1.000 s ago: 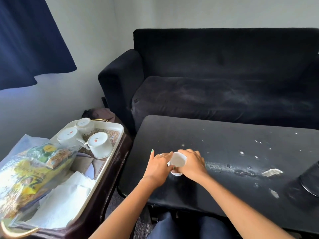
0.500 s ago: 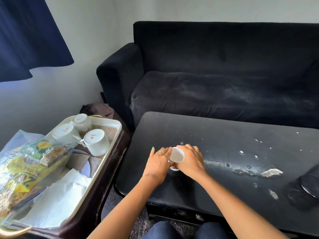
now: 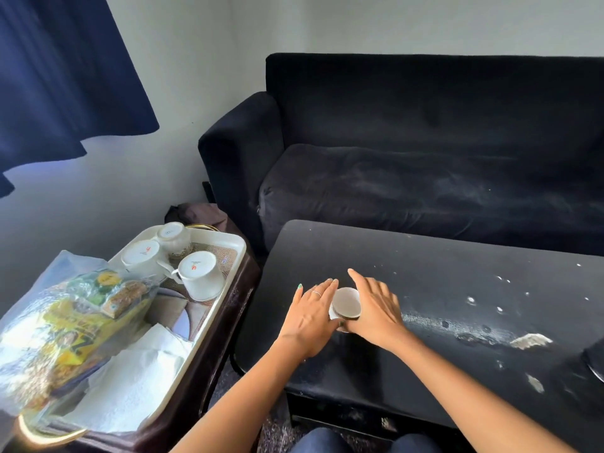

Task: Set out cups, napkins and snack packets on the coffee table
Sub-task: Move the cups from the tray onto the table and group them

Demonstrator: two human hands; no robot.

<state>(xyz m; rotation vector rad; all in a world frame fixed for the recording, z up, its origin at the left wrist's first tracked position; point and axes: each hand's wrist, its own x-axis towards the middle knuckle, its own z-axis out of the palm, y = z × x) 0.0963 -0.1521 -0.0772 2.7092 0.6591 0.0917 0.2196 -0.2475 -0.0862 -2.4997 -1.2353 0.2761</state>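
A small white cup (image 3: 346, 304) stands on the black coffee table (image 3: 425, 273) near its left end, mouth up. My left hand (image 3: 312, 313) lies against its left side with straight fingers. Flanking it on the right is my right hand (image 3: 376, 308), fingers stretched out; both thumbs are hidden. On a cream tray (image 3: 235, 243) to the left, three white cups stand upside down: one in front (image 3: 199, 273), one behind (image 3: 142, 256), one at the back (image 3: 173, 235). A clear bag of yellow and green snack packets (image 3: 75, 322) and white napkins (image 3: 130, 387) also lie on that tray.
The tray rests on a dark side table (image 3: 209, 371) close to the coffee table's left edge. A black sofa (image 3: 425, 158) runs behind the table. A dark round object (image 3: 595, 358) sits at the table's right edge. The tabletop has chipped white patches.
My fingers, curled round the cup before, have straightened and spread on both sides of it. The cup now stands on the table.
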